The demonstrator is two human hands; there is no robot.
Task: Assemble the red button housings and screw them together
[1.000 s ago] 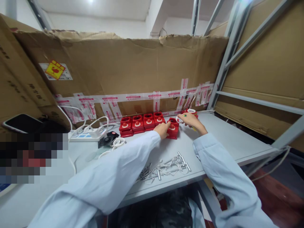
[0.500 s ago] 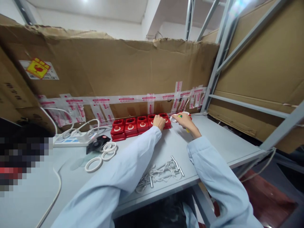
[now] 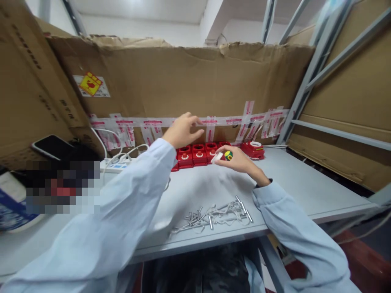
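White piece pinched btwn thumb & fingers of R hand; blurred, so prob. a ring but can't be sure. Same hand also has a green-and-yellow handle in its curl, rounded end showing, so R grip is narrow. Both sit just in front of the right end of the row of red units, as seen from the head cam.

Red units stand side by side at the back of the grey table, near the foot of the cardboard. The ones in clear sight have a round dark opening at rear & a red knob w/ white collar in front. Leftmost partly behind L sleeve, rightmost partly behind R hand.

L hand is up above the row, thumb & fingers wide apart, in front of the white-and-pink tape on the cardboard.

R of the row, a bit apart: another red item w/ a white ring on top. Nearer the front edge, btwn the forearms: small metal pins in a loose heap, & next to them metal rods tangled w/ white cord.

Further L: power strip w/ white cables, partly behind L arm; dark-screened phone beyond. Far R: grey metal frame.
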